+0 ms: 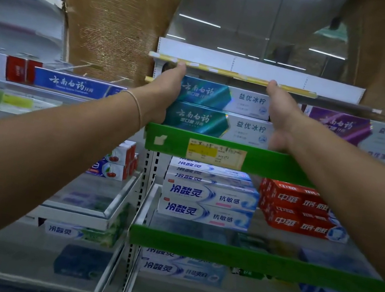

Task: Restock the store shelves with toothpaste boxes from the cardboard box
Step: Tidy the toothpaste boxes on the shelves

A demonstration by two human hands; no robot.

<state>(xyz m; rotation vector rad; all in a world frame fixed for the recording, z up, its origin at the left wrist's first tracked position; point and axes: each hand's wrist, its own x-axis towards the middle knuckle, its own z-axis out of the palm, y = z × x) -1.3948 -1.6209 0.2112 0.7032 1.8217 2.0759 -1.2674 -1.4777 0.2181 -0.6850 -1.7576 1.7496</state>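
Left hand and right hand clasp the ends of two stacked teal-and-white toothpaste boxes | boxes sit on green-edged shelf | likely squaring them up | cardboard box unseen

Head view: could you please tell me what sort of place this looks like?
Most likely a shop aisle: tiered shelves stacked with toothpaste boxes, and a price label on the green shelf edge.
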